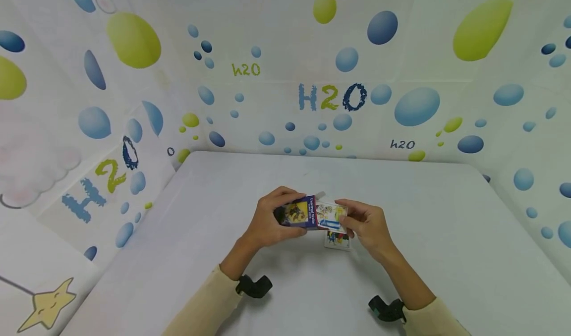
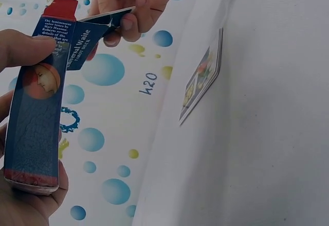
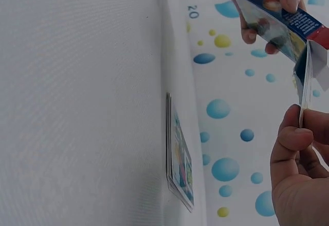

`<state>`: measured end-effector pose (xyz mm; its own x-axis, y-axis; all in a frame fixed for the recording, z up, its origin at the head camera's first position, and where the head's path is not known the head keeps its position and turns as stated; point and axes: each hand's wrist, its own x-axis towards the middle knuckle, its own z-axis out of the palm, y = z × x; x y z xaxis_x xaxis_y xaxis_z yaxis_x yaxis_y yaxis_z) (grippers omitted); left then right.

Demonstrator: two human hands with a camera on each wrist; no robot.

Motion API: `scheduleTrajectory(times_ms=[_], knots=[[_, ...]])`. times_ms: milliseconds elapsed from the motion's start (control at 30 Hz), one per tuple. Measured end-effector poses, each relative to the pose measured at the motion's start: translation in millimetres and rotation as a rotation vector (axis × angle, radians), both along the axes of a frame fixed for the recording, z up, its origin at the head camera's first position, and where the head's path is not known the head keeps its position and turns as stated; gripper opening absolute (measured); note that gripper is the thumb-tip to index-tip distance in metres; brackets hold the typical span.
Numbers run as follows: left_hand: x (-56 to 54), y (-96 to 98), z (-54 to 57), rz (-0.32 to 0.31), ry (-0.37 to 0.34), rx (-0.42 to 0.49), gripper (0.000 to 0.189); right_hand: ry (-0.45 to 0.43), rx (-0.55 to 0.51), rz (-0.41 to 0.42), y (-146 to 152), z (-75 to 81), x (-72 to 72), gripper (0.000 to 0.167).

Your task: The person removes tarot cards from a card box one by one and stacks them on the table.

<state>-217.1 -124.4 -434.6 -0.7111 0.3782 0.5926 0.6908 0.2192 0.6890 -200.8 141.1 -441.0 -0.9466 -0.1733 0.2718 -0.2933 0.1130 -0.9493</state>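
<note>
In the head view my left hand (image 1: 269, 219) grips a dark blue tarot card box (image 1: 296, 213), with the thumb along its lower edge. The left wrist view shows the box (image 2: 36, 118) with its red-edged end flap (image 2: 60, 8) folded out. My right hand (image 1: 369, 223) pinches thin picture cards (image 1: 329, 216) between thumb and fingers at the open end of the box. How far they sit inside is hidden. Below them a small stack of picture cards (image 1: 337, 241) lies on the white table, apart from both hands.
A white-covered table (image 1: 424, 217) spreads around the hands. Behind it and at the left hangs a white sheet (image 1: 276, 43) printed with blue and green bubbles. Black wrist cameras (image 1: 255, 286) are strapped at the sleeves.
</note>
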Motion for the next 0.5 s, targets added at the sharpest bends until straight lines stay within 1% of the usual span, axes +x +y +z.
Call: scheduleTrajectory(times_ms=[267, 500], knots=[[-2.4, -2.8, 1.5, 0.017, -0.002, 0.003, 0.066, -0.011, -0.012, -0.007, 0.8, -1.1, -0.7, 0.031], [-5.1, -5.0, 2.2, 0.031, 0.018, 0.025, 0.07, -0.007, -0.028, -0.023, 0.6, -0.6, -0.7, 0.03]])
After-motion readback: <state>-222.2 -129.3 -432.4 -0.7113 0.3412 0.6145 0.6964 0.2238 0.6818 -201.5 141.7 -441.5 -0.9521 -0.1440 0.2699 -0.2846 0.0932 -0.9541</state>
